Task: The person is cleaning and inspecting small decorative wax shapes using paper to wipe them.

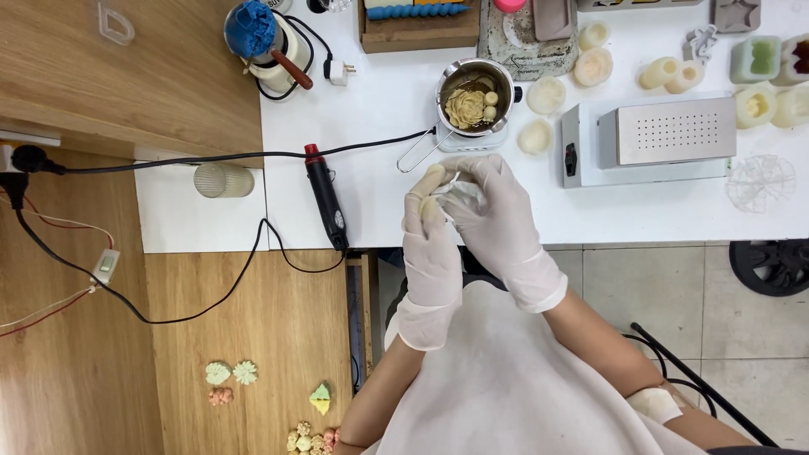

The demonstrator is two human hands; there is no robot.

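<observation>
On the wooden floor at the far left, small wax flowers (232,373) in pale green and pink lie scattered near the bottom edge, and a black cable (168,158) runs from a wall plug across to the white desk (379,101). A ribbed glass cup (223,180) lies on its side on the lower white shelf just beside the desk's left edge. Near the desk's back left corner stands a cream pitcher with a blue lump (250,28) on top, and a black heat gun (326,198) with a red tip lies along the front edge. Just right of it, above the desk's front edge, the left hand (430,244) and right hand (497,219), both in white gloves, meet; their fingers are curled together around a small clear mould piece (462,192) pinched between them, the left thumb and fingertips pressing on a cream-coloured bit at its side. Directly behind the hands a small steel melting pot (474,93) sits on a white warmer, holding cream wax shapes, with its wire handle pointing toward the front. Round cream wax pieces (546,94) lie beside the pot on its right. Further right a white box with a perforated steel top (672,131) stands at mid-desk, cream candles (670,74) behind it, and a clear flower-shaped mould (761,182) near the front right corner.
</observation>
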